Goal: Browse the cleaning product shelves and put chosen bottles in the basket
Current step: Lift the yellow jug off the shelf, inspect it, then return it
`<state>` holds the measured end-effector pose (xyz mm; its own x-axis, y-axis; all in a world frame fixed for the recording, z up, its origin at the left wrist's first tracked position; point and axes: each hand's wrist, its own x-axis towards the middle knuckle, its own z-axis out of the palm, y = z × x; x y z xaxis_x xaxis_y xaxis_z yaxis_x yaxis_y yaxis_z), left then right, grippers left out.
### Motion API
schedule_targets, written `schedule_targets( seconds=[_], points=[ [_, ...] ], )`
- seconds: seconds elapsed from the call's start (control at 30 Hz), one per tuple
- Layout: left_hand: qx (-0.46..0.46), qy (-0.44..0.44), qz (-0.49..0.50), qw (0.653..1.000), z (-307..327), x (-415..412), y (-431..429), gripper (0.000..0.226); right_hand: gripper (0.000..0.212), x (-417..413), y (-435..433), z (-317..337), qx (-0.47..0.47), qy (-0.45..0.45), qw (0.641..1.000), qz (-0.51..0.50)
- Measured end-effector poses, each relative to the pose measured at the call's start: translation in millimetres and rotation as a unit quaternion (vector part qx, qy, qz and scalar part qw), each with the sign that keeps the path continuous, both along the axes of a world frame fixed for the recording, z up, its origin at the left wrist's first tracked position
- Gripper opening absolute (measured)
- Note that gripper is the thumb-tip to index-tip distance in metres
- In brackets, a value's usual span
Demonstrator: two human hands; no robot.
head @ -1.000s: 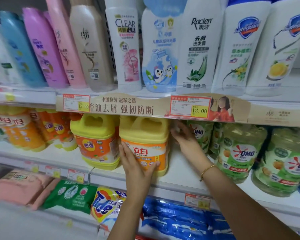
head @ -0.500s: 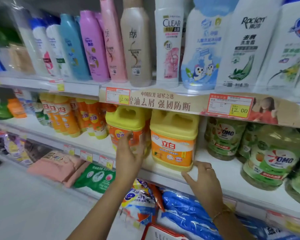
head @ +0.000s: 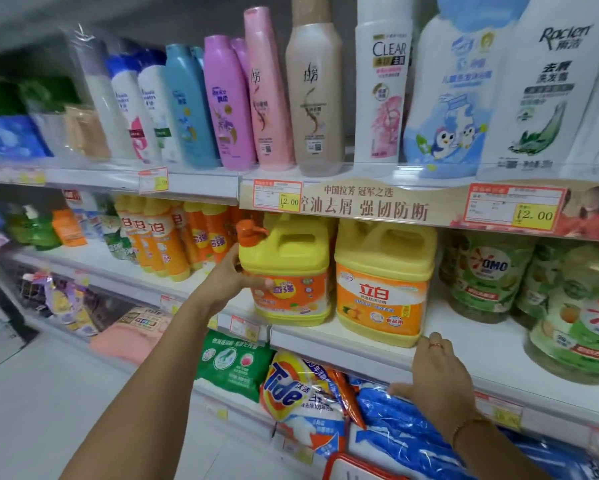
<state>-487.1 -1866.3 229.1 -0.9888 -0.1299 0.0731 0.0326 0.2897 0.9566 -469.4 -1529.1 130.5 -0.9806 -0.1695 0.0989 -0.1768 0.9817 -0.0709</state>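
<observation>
A yellow detergent jug (head: 287,271) with an orange cap stands at the front of the white middle shelf (head: 329,341), the left hand (head: 229,278) gripping its left side – thumb on the label, fingers curled behind. A matching jug (head: 384,285) sits just beside it. The right hand (head: 436,372) rests on the shelf's front edge, fingers relaxed and holding nothing. Shampoo bottles (head: 312,98) line the shelf above; a Tide bag (head: 298,386) lies below, over a pale shop floor (head: 49,393).

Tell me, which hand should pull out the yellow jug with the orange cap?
Probably the left hand: it grips that orange-capped jug by its side. The right hand rests on the shelf edge near the other yellow jug, holding nothing.
</observation>
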Motion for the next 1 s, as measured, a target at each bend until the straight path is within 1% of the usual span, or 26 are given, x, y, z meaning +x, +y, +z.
schedule_targets(
  seconds=[0.1,0.2,0.3,0.43,0.53,0.57,0.67,0.73,0.77,0.8,0.83,0.87,0.9,0.93,0.97,1.0],
  points=[
    [-0.098,0.044,0.029,0.994,-1,25,15,0.073,0.091,3,-1,4,0.007,0.008,1.0,0.002],
    [-0.131,0.085,0.063,0.986,-6,44,33,0.064,0.092,5,-2,5,0.007,0.015,1.0,-0.004],
    [-0.144,0.13,0.075,0.978,-14,58,45,0.068,0.091,6,-2,5,0.011,0.024,1.0,0.002],
    [-0.137,0.16,0.079,0.974,-5,82,59,0.072,0.09,4,3,6,-0.012,0.03,0.999,0.011],
    [-0.093,0.151,0.081,0.981,18,105,67,0.069,0.093,3,4,6,-0.04,0.009,0.999,0.004],
    [-0.075,0.144,0.081,0.983,26,114,70,0.069,0.094,3,4,8,-0.053,-0.004,0.999,-0.003],
    [-0.061,0.129,0.065,0.988,47,150,84,0.068,0.092,10,7,15,-0.132,-0.056,0.99,-0.019],
    [-0.043,0.116,0.051,0.991,55,175,96,0.069,0.083,25,9,16,-0.204,-0.039,0.978,-0.008],
    [-0.031,0.11,0.044,0.992,58,186,101,0.071,0.076,39,10,17,-0.261,-0.017,0.965,-0.004],
    [-0.016,0.103,0.039,0.994,60,197,106,0.075,0.068,56,12,19,-0.342,-0.018,0.94,0.002],
    [0.0,0.096,0.036,0.995,61,207,111,0.076,0.062,77,13,24,-0.451,-0.063,0.89,0.008],
    [0.017,0.092,0.035,0.995,62,216,116,0.077,0.061,100,14,34,-0.571,-0.158,0.805,0.013],
    [0.038,0.09,0.036,0.995,64,225,122,0.077,0.064,123,15,42,-0.678,-0.263,0.686,0.028],
    [0.06,0.089,0.036,0.994,65,232,128,0.078,0.068,145,18,46,-0.745,-0.337,0.574,0.039],
    [0.086,0.087,0.035,0.992,68,238,136,0.08,0.072,166,20,50,-0.776,-0.373,0.506,0.053],
    [0.111,0.087,0.034,0.989,71,245,143,0.082,0.079,185,22,53,-0.788,-0.389,0.472,0.075]
  ],
)
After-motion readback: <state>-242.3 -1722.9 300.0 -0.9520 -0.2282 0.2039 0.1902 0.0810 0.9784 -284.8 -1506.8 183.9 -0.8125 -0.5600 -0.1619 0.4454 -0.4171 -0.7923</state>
